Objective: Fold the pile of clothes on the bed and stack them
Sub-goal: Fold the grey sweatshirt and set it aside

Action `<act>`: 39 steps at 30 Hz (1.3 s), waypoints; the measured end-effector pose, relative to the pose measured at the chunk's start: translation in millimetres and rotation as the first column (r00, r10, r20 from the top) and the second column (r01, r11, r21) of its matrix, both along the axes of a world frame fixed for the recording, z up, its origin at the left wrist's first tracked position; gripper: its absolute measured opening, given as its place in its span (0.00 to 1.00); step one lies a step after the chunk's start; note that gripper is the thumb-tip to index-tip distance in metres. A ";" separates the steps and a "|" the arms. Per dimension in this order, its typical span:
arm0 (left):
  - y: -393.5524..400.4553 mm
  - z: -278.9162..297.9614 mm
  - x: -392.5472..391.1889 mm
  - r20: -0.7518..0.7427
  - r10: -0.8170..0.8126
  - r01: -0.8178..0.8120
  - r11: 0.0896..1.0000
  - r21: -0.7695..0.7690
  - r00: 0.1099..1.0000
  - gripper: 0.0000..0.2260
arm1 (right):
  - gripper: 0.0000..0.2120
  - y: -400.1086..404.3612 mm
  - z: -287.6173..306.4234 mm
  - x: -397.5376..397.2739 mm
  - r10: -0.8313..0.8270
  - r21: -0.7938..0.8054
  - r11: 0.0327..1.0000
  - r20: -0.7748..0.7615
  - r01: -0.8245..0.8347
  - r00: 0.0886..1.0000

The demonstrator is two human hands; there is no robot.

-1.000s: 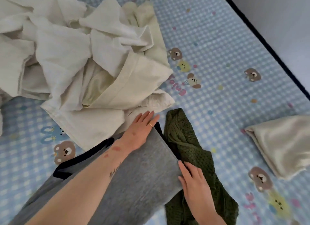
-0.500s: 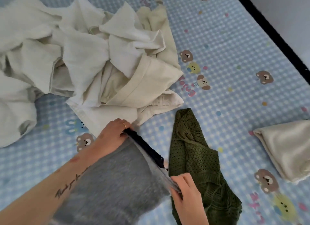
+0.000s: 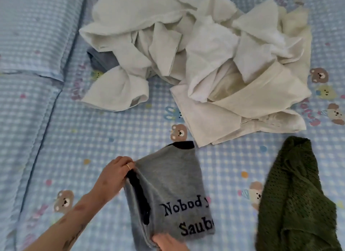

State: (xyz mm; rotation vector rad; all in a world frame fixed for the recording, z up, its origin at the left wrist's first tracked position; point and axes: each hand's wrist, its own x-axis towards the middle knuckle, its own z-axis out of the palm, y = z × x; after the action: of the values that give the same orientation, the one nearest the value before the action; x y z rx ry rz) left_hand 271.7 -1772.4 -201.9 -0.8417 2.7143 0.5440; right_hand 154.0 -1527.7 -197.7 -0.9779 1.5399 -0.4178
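Observation:
A grey T-shirt [image 3: 171, 183] with black lettering and a dark collar lies folded into a narrow rectangle near the bottom centre of the bed. My left hand [image 3: 116, 173] pinches its far left corner. My right hand [image 3: 168, 243], mostly cut off by the frame's bottom edge, grips the near left corner. A dark green knitted garment [image 3: 296, 200] lies crumpled to the right of the shirt. A heap of white and cream clothes [image 3: 205, 60] sits unfolded further up the bed.
The bed is covered by a blue checked sheet [image 3: 93, 138] with bear prints. A matching pillow [image 3: 33, 32] lies at the upper left. A bit of blue-grey fabric [image 3: 101, 61] pokes out under the heap's left side.
Both hands carried the grey shirt's edge over to the left, so it now lies folded with its lettering up. The view swung left; the cream item at the right is out of frame.

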 end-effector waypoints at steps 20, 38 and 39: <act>195.2 -36.9 23.8 0.511 0.857 -0.902 -0.169 0.398 0.065 0.36 | 0.22 -146.0 -64.5 -126.3 0.409 0.083 0.854 -0.716 -0.514 0.565; 267.3 3.6 -137.7 0.627 0.683 -0.597 -0.695 0.400 -0.374 0.20 | 0.13 32.6 14.4 -195.5 -0.365 0.196 0.870 -0.364 0.454 0.857; 272.8 3.7 -135.9 0.582 0.722 -0.629 -0.659 0.413 -0.374 0.19 | 0.13 42.6 17.9 -199.4 -0.421 0.196 0.841 -0.350 0.505 0.837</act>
State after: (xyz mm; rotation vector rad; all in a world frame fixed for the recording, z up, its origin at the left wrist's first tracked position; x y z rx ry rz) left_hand 135.8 -1499.6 -198.1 -2.6898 0.2534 1.7917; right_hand -45.4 -1485.1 -179.8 -0.4381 2.0587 -0.3885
